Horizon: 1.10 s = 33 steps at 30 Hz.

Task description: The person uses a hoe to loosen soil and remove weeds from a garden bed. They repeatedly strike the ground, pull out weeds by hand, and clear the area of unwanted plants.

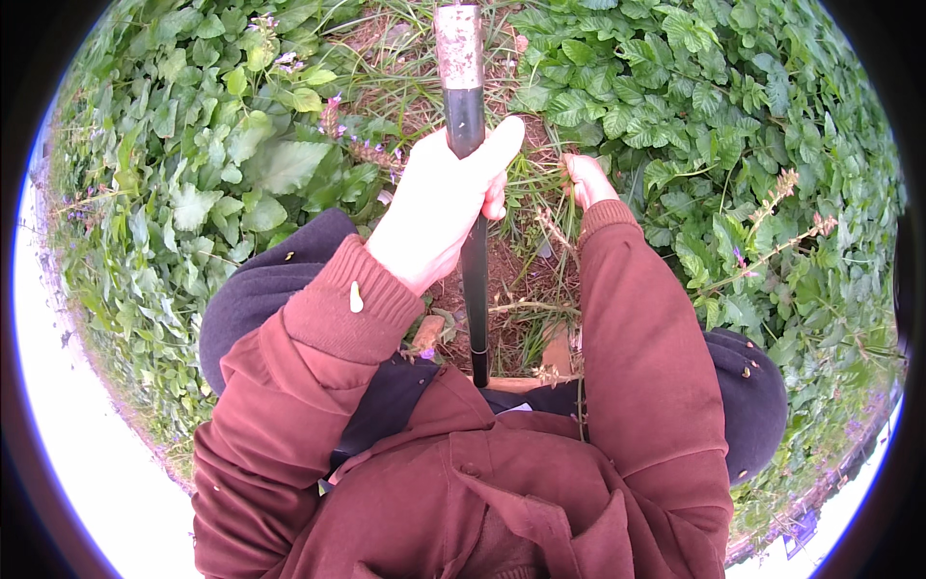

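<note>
My left hand (434, 206) is wrapped around the black shaft (474, 297) of a hand tool, with the thumb lying along it. At the shaft's far end is a worn silver metal socket (460, 51); whatever lies beyond it is cut off by the top of the picture. The near end of the shaft points back toward my body. To the right of the tool, my right hand (589, 181) is low among the weeds, its fingers pinching blades of grass (553, 177). Part of that hand is hidden by the brown sleeve cuff and the leaves.
Dense leafy plants (723, 94) grow on the right, and more foliage (217, 145) on the left. Between them runs a strip of reddish soil (506, 268) with grass and dry flower stalks. Brick pieces (429, 333) lie near my knees (271, 268).
</note>
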Tool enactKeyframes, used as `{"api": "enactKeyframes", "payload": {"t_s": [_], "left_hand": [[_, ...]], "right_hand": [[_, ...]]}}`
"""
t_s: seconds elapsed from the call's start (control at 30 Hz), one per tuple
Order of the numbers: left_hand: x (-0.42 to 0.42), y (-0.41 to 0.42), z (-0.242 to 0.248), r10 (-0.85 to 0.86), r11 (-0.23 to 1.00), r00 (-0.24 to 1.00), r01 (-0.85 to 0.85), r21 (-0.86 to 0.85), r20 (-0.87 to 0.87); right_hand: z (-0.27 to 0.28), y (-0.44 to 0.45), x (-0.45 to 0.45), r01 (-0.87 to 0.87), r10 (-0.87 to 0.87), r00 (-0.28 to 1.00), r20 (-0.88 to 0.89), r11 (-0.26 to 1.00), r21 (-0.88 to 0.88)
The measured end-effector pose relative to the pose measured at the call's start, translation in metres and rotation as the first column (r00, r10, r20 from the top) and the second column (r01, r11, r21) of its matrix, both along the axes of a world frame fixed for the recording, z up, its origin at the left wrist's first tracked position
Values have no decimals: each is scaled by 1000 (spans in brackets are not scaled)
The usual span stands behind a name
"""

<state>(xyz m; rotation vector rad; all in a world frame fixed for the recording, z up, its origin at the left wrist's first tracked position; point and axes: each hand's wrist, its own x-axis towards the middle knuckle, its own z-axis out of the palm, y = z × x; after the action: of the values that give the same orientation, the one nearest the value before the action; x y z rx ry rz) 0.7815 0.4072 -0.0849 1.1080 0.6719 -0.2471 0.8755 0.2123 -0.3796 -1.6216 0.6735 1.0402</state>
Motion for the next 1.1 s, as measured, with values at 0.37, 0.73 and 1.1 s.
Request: {"api": "enactKeyframes", "payload": {"t_s": [0.37,0.73,1.1], "left_hand": [[2,-8,6,-2,1000,997,1,13,73],[-3,-6,12,-5,1000,987,4,2,159],[-9,-1,11,5,1000,996,-5,-2,84]], "right_hand": [[87,14,38,-213,223,950,218,975,-68],[140,-44,47,-253,170,956,238,889,382],[31,-8,-51,-634,789,608,-93,412,-654]]}}
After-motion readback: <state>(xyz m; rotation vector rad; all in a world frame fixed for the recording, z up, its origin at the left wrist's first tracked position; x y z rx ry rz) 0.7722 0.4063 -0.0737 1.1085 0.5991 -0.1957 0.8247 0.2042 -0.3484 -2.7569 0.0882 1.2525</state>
